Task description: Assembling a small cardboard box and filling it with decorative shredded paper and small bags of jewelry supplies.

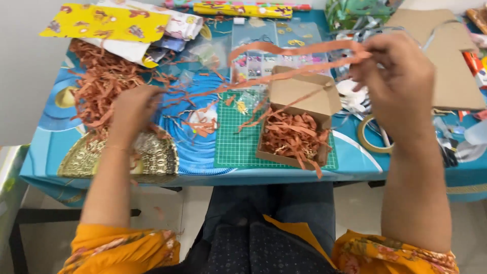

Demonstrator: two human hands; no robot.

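Ribbon (284, 50): orange strip stretched above box (297, 124) | right hand (393, 83): raised, pinching one end | left hand (133, 114): closed on the other end, by shred pile (101, 83) | handling: judged light, limp, easily torn; grip near the ends.

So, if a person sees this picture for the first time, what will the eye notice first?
Probably the long orange ribbon, stretched across the middle between the raised right hand and the left hand. Next, the open cardboard box on the green cutting mat, filled with orange paper shreds. A larger heap of the same shreds lies at the left of the blue table.
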